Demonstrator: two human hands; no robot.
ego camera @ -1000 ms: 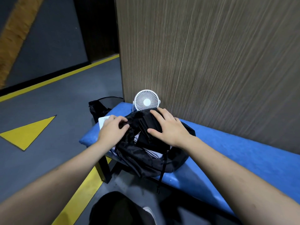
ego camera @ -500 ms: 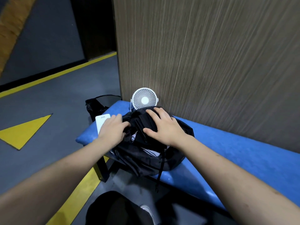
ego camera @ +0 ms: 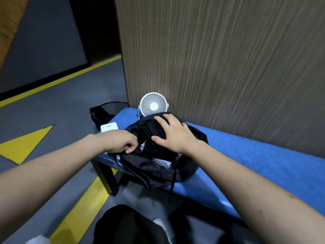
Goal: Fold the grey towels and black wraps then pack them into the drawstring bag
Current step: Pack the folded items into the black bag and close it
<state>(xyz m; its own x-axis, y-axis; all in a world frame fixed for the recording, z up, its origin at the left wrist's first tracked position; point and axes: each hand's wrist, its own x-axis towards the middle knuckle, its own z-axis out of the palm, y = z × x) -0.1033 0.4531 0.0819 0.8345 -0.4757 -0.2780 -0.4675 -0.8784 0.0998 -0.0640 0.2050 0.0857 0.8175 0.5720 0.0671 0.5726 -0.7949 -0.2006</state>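
A black drawstring bag [ego camera: 153, 171] lies open on the left end of the blue bench [ego camera: 260, 161], its cord hanging over the front edge. A folded black wrap [ego camera: 154, 136] sits in the bag's mouth on top of pale grey towel fabric [ego camera: 161, 162]. My right hand [ego camera: 174, 133] lies flat on the wrap with fingers spread and pressing down. My left hand [ego camera: 121, 141] has its fingers curled on the bag's left rim, pinching the fabric.
A small white desk fan [ego camera: 153, 106] stands behind the bag against the wood-grain wall. A white box [ego camera: 109, 127] lies at the bench's left end, with a black bin [ego camera: 103, 113] on the floor beyond. Yellow floor markings run left. My knee shows below.
My left hand has slid from the top of the bag down to its left rim and now pinches the fabric. My right hand stays pressed on the wrap.
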